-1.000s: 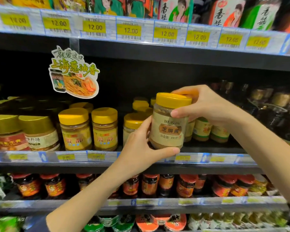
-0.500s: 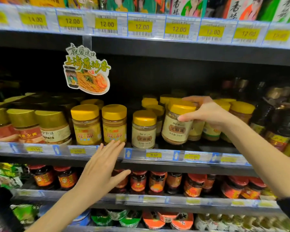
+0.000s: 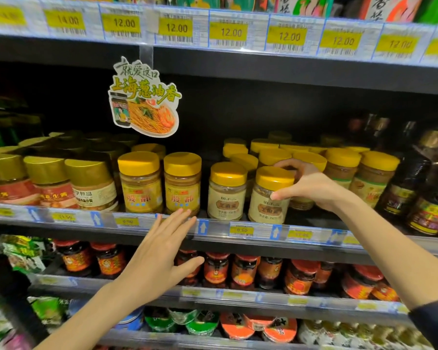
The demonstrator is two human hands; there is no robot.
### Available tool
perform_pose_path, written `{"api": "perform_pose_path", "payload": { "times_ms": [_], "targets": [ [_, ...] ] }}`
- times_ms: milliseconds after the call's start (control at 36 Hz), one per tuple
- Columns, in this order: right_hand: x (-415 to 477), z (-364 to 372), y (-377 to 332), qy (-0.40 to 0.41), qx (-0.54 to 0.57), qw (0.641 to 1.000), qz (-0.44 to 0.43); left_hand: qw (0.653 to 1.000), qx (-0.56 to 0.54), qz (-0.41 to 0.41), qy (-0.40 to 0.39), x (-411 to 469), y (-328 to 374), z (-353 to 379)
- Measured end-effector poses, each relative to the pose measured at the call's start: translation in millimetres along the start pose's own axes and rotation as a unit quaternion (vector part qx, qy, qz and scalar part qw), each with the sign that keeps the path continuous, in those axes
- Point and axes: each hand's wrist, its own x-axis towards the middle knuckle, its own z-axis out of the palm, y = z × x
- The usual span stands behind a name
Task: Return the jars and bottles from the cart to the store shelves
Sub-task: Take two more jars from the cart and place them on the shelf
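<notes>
my right hand [image 3: 311,185] wrapped round sesame jar [image 3: 269,195], thumb front, fingers behind | jar upright at shelf edge [image 3: 238,231] beside its twin [image 3: 226,194] | left hand [image 3: 159,253] spread flat, empty, below-left

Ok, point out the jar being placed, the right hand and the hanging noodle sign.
Jar being placed [image 3: 269,205]: head view, on its label.
Right hand [image 3: 311,184]: head view, back of hand.
Hanging noodle sign [image 3: 147,109]: head view, noodle picture.
</notes>
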Motion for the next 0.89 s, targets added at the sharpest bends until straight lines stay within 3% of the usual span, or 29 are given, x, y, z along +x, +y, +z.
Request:
{"api": "perform_pose_path", "payload": {
  "times_ms": [667,889],
  "targets": [
    [-0.4,6.3,0.0,-0.006,-0.016,0.999,-0.036,0.997,0.025,0.006,-0.067,2.3,2.9,-13.2],
    [-3.8,6.8,-2.9,0.007,-0.051,0.998,-0.033,0.995,0.041,-0.035,-0.08,5.6,17.9,-18.9]
  ]
}}
